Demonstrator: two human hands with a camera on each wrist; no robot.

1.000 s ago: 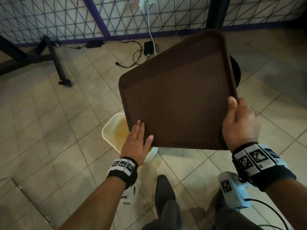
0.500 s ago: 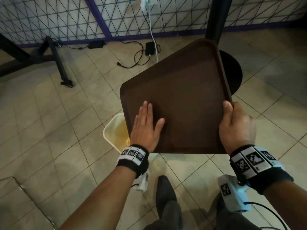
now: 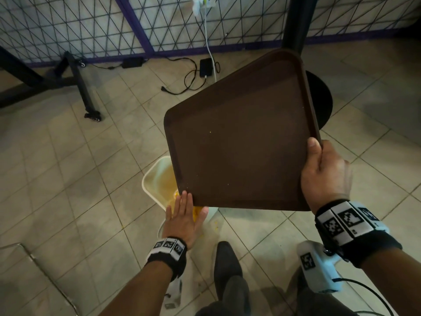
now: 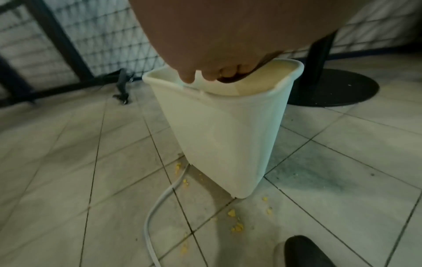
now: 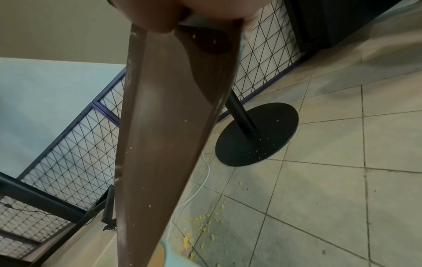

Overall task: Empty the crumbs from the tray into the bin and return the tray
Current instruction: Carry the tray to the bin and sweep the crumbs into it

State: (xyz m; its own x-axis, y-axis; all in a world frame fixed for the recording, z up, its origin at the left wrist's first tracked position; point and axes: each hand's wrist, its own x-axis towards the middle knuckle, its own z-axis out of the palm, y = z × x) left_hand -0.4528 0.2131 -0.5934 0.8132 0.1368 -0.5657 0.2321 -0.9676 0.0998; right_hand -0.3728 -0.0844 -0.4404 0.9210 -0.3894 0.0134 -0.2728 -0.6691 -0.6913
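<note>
1. The tray (image 3: 241, 142) is the biggest thing here: a broad, dark brown rectangular slab with rounded corners and a low raised rim, tipped steeply so its low corner hangs over the bin. It looks stiff and fairly light, likely moulded plastic, with a smooth face that would be slick to flat fingers, so the rim is the sensible place to take hold.

2. The right hand (image 3: 324, 176) has it exactly there, thumb over the right rim near the lower corner and fingers wrapped behind. From that one grip the whole slab cantilevers away to the left, so I judge it prone to swing or twist.

3. The bin (image 4: 219, 126) stands on the tiled floor below and to the left of that grip, a cream plastic tub, tapered, open-topped and partly hidden under the tray in the head view.

4. The left hand (image 3: 185, 216) hovers flat at the tray's low corner, over the bin's mouth, fingers straight and holding nothing; whether the fingertips touch the edge I cannot tell.

5. Crumbs (image 5: 200, 228), yellow flakes, lie scattered on the floor beside the bin; only a few pale specks cling to the tray face beyond the right thumb.
</note>
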